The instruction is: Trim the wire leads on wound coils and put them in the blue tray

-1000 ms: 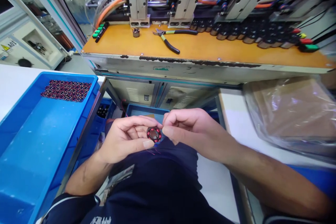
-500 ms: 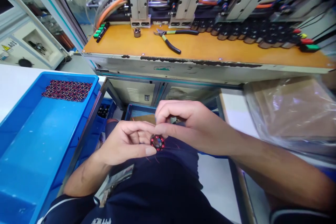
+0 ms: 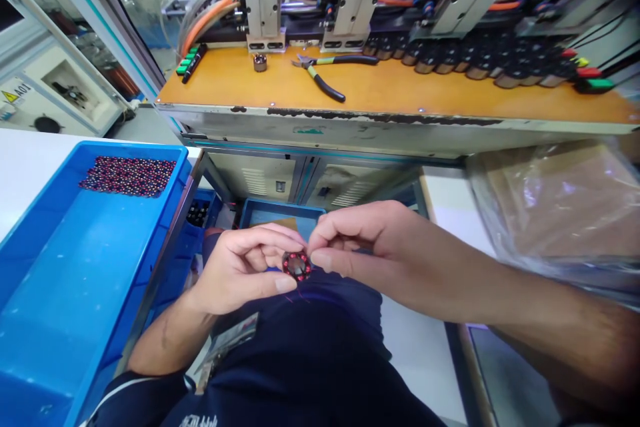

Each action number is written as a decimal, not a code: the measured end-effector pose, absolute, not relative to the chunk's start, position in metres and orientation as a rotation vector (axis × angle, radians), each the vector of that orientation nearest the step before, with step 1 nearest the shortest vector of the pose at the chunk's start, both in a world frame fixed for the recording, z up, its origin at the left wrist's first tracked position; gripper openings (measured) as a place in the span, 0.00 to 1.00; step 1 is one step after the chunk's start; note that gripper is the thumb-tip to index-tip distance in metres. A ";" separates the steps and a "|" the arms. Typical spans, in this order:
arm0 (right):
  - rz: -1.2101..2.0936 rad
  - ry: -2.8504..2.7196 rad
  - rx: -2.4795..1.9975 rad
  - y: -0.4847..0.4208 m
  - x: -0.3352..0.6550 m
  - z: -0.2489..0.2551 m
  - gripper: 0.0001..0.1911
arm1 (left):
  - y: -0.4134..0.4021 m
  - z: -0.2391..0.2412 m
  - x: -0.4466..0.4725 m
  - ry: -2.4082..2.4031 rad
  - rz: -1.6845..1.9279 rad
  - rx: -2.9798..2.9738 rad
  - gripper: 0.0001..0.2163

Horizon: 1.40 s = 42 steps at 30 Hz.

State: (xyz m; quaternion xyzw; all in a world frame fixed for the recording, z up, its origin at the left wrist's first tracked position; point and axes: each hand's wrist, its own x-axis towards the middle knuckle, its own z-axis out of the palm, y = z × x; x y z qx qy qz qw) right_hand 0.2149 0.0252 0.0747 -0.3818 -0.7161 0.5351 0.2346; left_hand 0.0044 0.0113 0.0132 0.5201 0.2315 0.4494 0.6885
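Observation:
My left hand (image 3: 245, 270) holds a small round black part with red copper windings (image 3: 296, 265) between thumb and fingers, over my lap. My right hand (image 3: 360, 240) is closed in a pinch at the right edge of that part, thumb and forefinger touching it; thin red wire ends hang just below. A large blue bin (image 3: 75, 280) at my left holds a patch of several similar wound parts (image 3: 127, 175) in its far corner.
An orange machine table (image 3: 400, 90) stands ahead with pliers (image 3: 323, 77), a small metal cylinder (image 3: 259, 62) and a row of dark fixtures (image 3: 475, 63). A smaller blue tray (image 3: 280, 212) sits below. A plastic-wrapped brown bundle (image 3: 560, 213) lies at right.
My right hand rose above the part half a second ago, then came back down to pinch at its right edge. My left hand kept hold of the part almost in place.

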 end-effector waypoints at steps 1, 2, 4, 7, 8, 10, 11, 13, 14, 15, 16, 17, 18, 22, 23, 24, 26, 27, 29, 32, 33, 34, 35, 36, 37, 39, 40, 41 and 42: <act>1.421 -1.994 -1.039 0.025 0.215 0.075 0.10 | 0.011 0.012 0.004 0.512 0.997 1.135 0.14; 1.376 -2.014 -1.029 0.024 0.215 0.074 0.09 | 0.011 0.012 0.004 0.507 0.989 1.101 0.13; 1.323 -2.027 -1.000 0.022 0.214 0.073 0.09 | 0.010 0.010 0.005 0.498 0.976 1.032 0.13; 1.307 -2.000 -0.949 0.019 0.213 0.071 0.09 | 0.011 0.009 0.005 0.496 0.976 0.972 0.13; 1.304 -1.990 -0.940 0.018 0.213 0.069 0.09 | 0.011 0.008 0.006 0.492 0.983 0.973 0.14; 1.303 -1.973 -0.930 0.015 0.212 0.067 0.10 | 0.012 0.007 0.005 0.479 1.007 1.013 0.16; 1.306 -1.964 -0.926 0.014 0.212 0.066 0.09 | 0.013 0.007 0.005 0.470 1.022 1.043 0.17; 1.322 -1.935 -0.921 0.013 0.211 0.066 0.08 | 0.015 0.006 0.005 0.454 1.043 1.100 0.18; 1.339 -1.916 -0.923 0.012 0.211 0.066 0.08 | 0.015 0.006 0.005 0.446 1.049 1.123 0.19; 1.364 -1.898 -0.926 0.011 0.211 0.067 0.08 | 0.015 0.006 0.006 0.439 1.051 1.141 0.20; 1.394 -1.881 -0.931 0.010 0.210 0.067 0.08 | 0.015 0.007 0.006 0.433 1.049 1.156 0.20; 1.423 -1.869 -0.936 0.010 0.210 0.068 0.09 | 0.015 0.007 0.006 0.429 1.045 1.170 0.20; 1.443 -1.863 -0.941 0.009 0.210 0.069 0.10 | 0.014 0.007 0.006 0.427 1.043 1.182 0.20; 1.375 -1.992 -0.910 0.006 0.215 0.070 0.10 | 0.011 0.009 0.007 0.431 1.048 1.201 0.17; 1.322 -2.071 -0.864 0.006 0.218 0.070 0.09 | 0.011 0.010 0.007 0.428 1.049 1.193 0.16; 1.235 -2.151 -0.811 0.006 0.222 0.069 0.08 | 0.011 0.010 0.007 0.421 1.044 1.179 0.16; 0.939 -2.265 -0.742 0.009 0.228 0.066 0.03 | 0.010 0.009 0.007 0.386 1.027 1.130 0.15; 0.755 -2.288 -0.722 0.010 0.231 0.064 0.02 | 0.010 0.008 0.007 0.363 1.013 1.097 0.15; 0.440 -2.296 -0.679 0.014 0.232 0.060 0.06 | 0.010 0.006 0.007 0.321 0.967 1.024 0.15; 0.294 -2.303 -0.536 0.017 0.229 0.056 0.09 | 0.009 0.005 0.008 0.293 0.903 0.925 0.16; 0.298 -2.301 -0.497 0.018 0.227 0.055 0.08 | 0.008 0.005 0.009 0.297 0.892 0.900 0.16; 0.310 -2.297 -0.468 0.018 0.225 0.054 0.07 | 0.007 0.005 0.010 0.305 0.884 0.879 0.16; 0.328 -2.292 -0.447 0.019 0.223 0.054 0.06 | 0.006 0.006 0.011 0.316 0.878 0.862 0.16; 0.344 -2.288 -0.433 0.019 0.221 0.054 0.04 | 0.006 0.007 0.011 0.330 0.873 0.849 0.15; 0.357 -2.281 -0.426 0.019 0.220 0.053 0.03 | 0.006 0.008 0.011 0.345 0.868 0.838 0.15; 0.374 -2.262 -0.421 0.019 0.218 0.053 0.01 | 0.005 0.010 0.011 0.365 0.862 0.827 0.15; 0.381 -2.249 -0.427 0.019 0.217 0.053 0.01 | 0.005 0.010 0.011 0.371 0.859 0.826 0.15; 0.387 -2.235 -0.441 0.019 0.217 0.052 0.02 | 0.005 0.010 0.011 0.375 0.856 0.828 0.15; 0.392 -2.218 -0.454 0.018 0.216 0.052 0.02 | 0.005 0.010 0.011 0.376 0.854 0.831 0.14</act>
